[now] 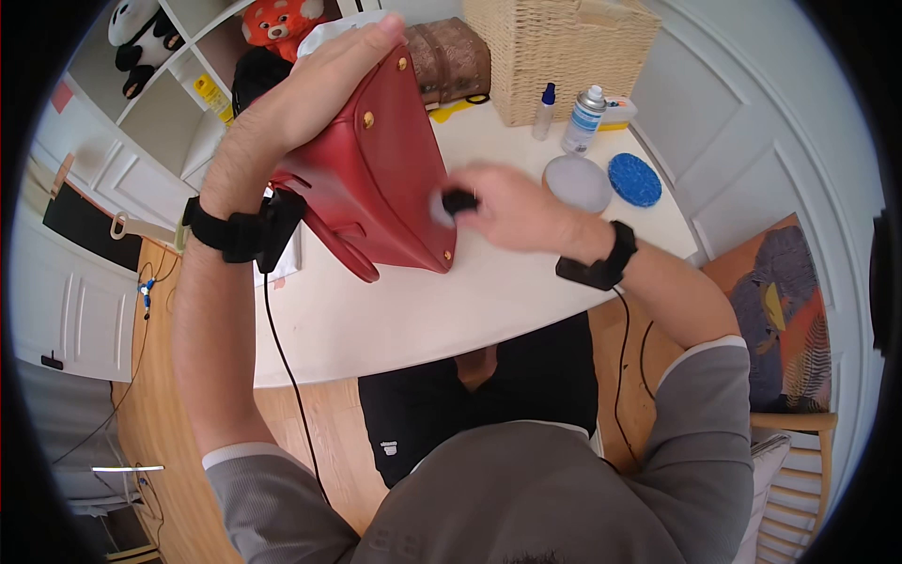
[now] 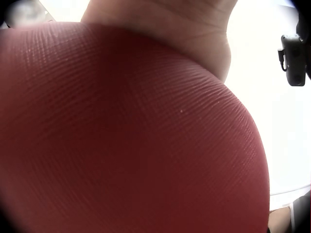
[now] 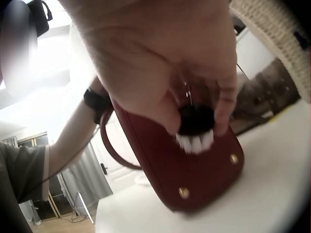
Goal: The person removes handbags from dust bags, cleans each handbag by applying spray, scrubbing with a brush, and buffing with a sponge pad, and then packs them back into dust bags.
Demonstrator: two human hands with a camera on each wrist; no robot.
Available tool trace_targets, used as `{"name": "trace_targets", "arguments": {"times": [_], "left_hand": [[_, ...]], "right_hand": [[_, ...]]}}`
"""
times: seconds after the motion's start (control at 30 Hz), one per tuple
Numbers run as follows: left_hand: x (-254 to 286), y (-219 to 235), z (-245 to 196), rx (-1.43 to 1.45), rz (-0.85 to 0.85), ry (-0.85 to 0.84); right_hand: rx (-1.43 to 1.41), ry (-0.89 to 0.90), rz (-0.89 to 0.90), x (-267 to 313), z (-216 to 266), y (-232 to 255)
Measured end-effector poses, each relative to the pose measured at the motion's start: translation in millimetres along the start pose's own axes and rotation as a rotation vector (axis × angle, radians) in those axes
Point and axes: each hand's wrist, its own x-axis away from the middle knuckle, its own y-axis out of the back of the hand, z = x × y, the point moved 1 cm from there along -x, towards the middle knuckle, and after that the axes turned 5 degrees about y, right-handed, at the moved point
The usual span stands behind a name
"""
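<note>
A red leather handbag point(image 1: 399, 155) with gold studs on its base lies tipped on the white table point(image 1: 413, 329), its base facing right. My left hand point(image 1: 324, 89) rests along its upper side, fingers straight. In the left wrist view the red leather point(image 2: 131, 141) fills most of the picture below the hand. My right hand point(image 1: 521, 209), blurred, pinches a small brush point(image 3: 197, 121) with a black back and white bristles between thumb and fingers. Its bristles are right at the studded base. The bag's handle point(image 3: 114, 148) hangs out on the left in the right wrist view.
Right of the bag are a round whitish pad point(image 1: 576, 183), a blue scrubbing pad point(image 1: 635, 180), a spray can point(image 1: 584, 120) and a small blue-capped bottle point(image 1: 544, 113). Behind them stand a woven basket point(image 1: 564, 56) and a brown patterned case point(image 1: 451, 61).
</note>
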Motion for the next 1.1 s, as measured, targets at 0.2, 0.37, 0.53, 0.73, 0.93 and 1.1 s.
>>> {"name": "trace_targets", "arguments": {"times": [0.2,0.37,0.53,0.73,0.93,1.1], "left_hand": [[1,3,-2,0.162,0.06,-0.062],[4,13,-11,0.086,0.032,0.013],[27,4,-43,-0.023,-0.002,-0.041],[0,5,-18,0.052,0.036,0.002],[-2,-1,-13,0.283,0.075,-0.057],[-3,10,-7,0.115,0.094,-0.06]], "right_hand": [[-0.363,0.423,-0.659,-62,57,43],[-0.235,0.331,-0.429,-30,51,-3],[0.003,0.054,-0.078,13,20,-38],[0.07,-0.045,0.108,22,-2,-25],[-0.352,0.288,-0.494,-39,64,33],[-0.2,0.359,-0.429,-29,63,-1]]}}
